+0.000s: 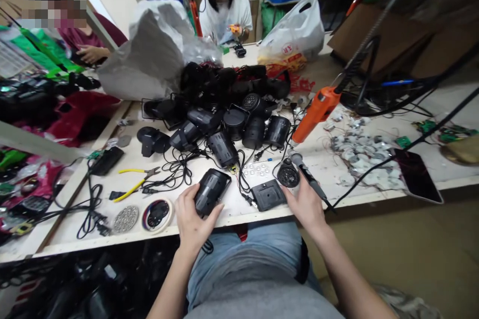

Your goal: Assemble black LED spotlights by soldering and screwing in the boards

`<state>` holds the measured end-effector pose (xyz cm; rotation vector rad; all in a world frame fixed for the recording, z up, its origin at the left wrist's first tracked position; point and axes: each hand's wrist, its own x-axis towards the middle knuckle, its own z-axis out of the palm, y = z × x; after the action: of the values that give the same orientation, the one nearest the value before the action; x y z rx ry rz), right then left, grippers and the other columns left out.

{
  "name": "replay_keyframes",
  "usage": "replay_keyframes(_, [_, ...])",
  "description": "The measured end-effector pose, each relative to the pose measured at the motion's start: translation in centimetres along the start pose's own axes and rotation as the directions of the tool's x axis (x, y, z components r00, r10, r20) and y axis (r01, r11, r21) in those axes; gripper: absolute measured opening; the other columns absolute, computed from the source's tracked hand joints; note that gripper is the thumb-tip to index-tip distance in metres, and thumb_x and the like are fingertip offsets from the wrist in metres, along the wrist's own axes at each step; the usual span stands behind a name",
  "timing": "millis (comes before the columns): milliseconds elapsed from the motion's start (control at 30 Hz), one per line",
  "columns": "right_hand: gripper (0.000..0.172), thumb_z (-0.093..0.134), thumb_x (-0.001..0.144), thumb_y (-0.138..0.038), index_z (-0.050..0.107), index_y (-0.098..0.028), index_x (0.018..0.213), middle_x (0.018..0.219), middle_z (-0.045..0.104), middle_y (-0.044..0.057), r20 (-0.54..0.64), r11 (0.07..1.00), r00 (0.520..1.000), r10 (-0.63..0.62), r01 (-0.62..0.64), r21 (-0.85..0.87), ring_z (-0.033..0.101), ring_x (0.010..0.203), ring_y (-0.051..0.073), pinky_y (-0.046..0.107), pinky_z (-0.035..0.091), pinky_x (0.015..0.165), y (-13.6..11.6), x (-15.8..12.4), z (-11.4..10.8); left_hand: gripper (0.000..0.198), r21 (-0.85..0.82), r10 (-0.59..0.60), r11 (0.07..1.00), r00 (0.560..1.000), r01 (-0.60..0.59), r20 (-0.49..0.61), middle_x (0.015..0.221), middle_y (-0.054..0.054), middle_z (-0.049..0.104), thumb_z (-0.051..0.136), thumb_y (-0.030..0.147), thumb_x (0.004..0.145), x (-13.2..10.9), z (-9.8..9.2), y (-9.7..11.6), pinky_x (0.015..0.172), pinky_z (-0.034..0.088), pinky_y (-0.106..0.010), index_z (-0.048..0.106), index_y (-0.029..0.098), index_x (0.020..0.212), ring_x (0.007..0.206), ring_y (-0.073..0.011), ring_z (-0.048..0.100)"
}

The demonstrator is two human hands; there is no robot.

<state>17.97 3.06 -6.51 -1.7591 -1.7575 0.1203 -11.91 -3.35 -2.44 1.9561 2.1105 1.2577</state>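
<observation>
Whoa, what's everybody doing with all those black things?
Someone at a long workbench holds a black plastic housing in their left hand and a black-handled screwdriver in their right hand. More black housings lie heaped ahead, near yellow-handled pliers. Across the bench, a co-worker in a white shirt handles something small and orange.

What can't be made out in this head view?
Head view:
- Left hand hides the underside of the black housing.
- Right hand covers the grip of the screwdriver.
- White parts are too small to identify.
- Front housings hide the heap behind them.
- Plastic bag hides what lies behind it.
</observation>
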Motion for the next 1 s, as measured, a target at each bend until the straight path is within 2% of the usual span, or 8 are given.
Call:
replay_keyframes(200, [0.069, 0.049, 0.094, -0.061, 0.05, -0.009, 0.14, 0.116, 0.066, 0.02, -0.003, 0.997, 0.998, -0.07, 0.069, -0.038, 0.059, 0.108, 0.034, 0.049, 0.05, 0.093, 0.6, 0.7, 0.2, 0.034, 0.022, 0.112, 0.994, 0.993, -0.111, -0.037, 0.109, -0.01, 0.064, 0.067, 0.044, 0.089, 3.6, -2.3, 2.2, 0.097, 0.05, -0.047, 0.063, 0.019, 0.111, 0.106, -0.0288, 0.063])
replay_keyframes(267, [0.068, 0.049, 0.094, -0.06, 0.05, -0.009, 0.14, 0.114, 0.066, 0.02, -0.021, 0.995, 0.995, -0.096, 0.095, -0.028, 0.059, 0.106, 0.033, 0.048, 0.051, 0.092, 0.9, 0.8, 0.2, 0.012, -0.047, 0.212, 0.977, 0.976, -0.21, 0.054, 0.099, -0.006, 0.067, 0.064, 0.03, 0.093, 5.3, -1.8, 4.1, 0.089, 0.053, -0.04, 0.065, 0.02, 0.1, 0.095, -0.023, 0.065])
replay_keyframes(333, [0.067, 0.05, 0.094, -0.059, 0.051, -0.009, 0.139, 0.113, 0.066, 0.019, -0.05, 0.994, 0.993, -0.109, 0.108, -0.019, 0.059, 0.103, 0.033, 0.047, 0.051, 0.09, 1.0, 0.8, 0.3, 0.008, -0.137, 0.358, 0.932, 0.908, -0.335, 0.217, 0.095, -0.004, 0.069, 0.057, 0.02, 0.096, 7.2, 0.0, 6.3, 0.085, 0.054, -0.038, 0.065, 0.02, 0.096, 0.091, -0.0213, 0.066])
replay_keyframes(400, [0.065, 0.051, 0.094, -0.058, 0.051, -0.01, 0.138, 0.112, 0.066, 0.019, -0.073, 0.992, 0.989, -0.13, 0.129, -0.013, 0.06, 0.101, 0.032, 0.046, 0.053, 0.087, 1.1, 0.7, 0.3, 0.017, -0.244, 0.498, 0.867, 0.786, -0.435, 0.367, 0.103, -0.007, 0.071, 0.053, 0.013, 0.095, 9.4, 2.7, 8.6, 0.086, 0.055, -0.04, 0.067, 0.02, 0.101, 0.097, -0.0233, 0.065])
replay_keyframes(500, [0.063, 0.05, 0.095, -0.056, 0.05, -0.009, 0.138, 0.112, 0.066, 0.019, -0.097, 0.987, 0.982, -0.161, 0.159, -0.024, 0.061, 0.098, 0.031, 0.046, 0.054, 0.084, 1.2, 0.3, 0.1, 0.039, -0.446, 0.5, 0.842, 0.749, -0.304, 0.434, 0.126, -0.013, 0.068, 0.056, 0.006, 0.089, 13.3, 7.6, 11.8, 0.099, 0.053, -0.044, 0.06, 0.016, 0.127, 0.114, -0.0253, 0.064])
replay_keyframes(667, [0.059, 0.051, 0.095, -0.052, 0.049, -0.012, 0.138, 0.108, 0.067, 0.017, -0.122, 0.983, 0.976, -0.181, 0.175, -0.057, 0.061, 0.096, 0.031, 0.046, 0.055, 0.08, 1.3, -0.3, -0.3, 0.067, -0.757, 0.516, 0.641, 0.657, 0.128, 0.549, 0.143, -0.015, 0.058, 0.075, 0.031, 0.083, 18.5, 13.3, 16.1, 0.105, 0.049, -0.04, 0.049, 0.019, 0.144, 0.125, -0.0274, 0.061])
replay_keyframes(867, [0.054, 0.051, 0.094, -0.047, 0.048, -0.014, 0.137, 0.105, 0.068, 0.016, -0.144, 0.98, 0.97, -0.197, 0.19, -0.061, 0.061, 0.09, 0.03, 0.046, 0.055, 0.078, 1.6, -0.4, -0.2, 0.047, -0.743, 0.547, 0.668, 0.644, 0.049, 0.535, 0.105, -0.006, 0.072, 0.079, 0.034, 0.078, 18.7, 15.3, 18.6, 0.094, 0.051, -0.037, 0.065, 0.016, 0.12, 0.098, -0.025, 0.068])
replay_keyframes(1000, [0.054, 0.054, 0.093, -0.045, 0.047, -0.014, 0.138, 0.107, 0.068, 0.015, -0.135, 0.977, 0.967, -0.215, 0.212, -0.038, 0.06, 0.09, 0.03, 0.046, 0.055, 0.079, 1.8, -0.4, -0.4, 0.047, -0.712, 0.432, 0.695, 0.736, 0.097, 0.521, 0.097, -0.005, 0.072, 0.079, 0.033, 0.078, 18.3, 16.4, 18.7, 0.085, 0.051, -0.032, 0.063, 0.015, 0.118, 0.09, -0.0221, 0.068])
